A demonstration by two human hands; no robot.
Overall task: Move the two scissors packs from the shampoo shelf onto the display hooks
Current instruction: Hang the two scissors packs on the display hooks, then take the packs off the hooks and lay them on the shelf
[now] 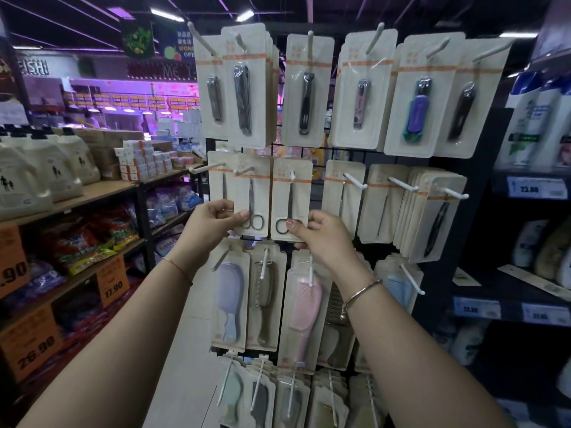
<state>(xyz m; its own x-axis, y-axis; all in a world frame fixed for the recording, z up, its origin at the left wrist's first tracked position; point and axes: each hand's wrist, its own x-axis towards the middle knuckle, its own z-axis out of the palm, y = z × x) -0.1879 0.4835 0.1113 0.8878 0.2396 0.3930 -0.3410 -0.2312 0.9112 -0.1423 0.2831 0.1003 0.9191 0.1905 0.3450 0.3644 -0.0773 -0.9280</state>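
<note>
Two cream-coloured scissors packs hang side by side on white hooks in the middle row of a wire display rack. The left scissors pack [255, 193] hangs from a hook [244, 170], and my left hand [216, 219] pinches its lower left corner near the scissor loops. The right scissors pack [292, 189] sits on a hook [292, 175], with my right hand [321, 234] gripping its bottom edge. The shampoo shelf [531, 188] stands to the right with white bottles on it.
Nail clipper packs [306, 88] fill the top row, comb packs [302, 307] the rows below. More packs [432, 211] hang to the right. An empty hook [205, 168] sticks out at the left. Detergent shelves [77, 193] line the left aisle.
</note>
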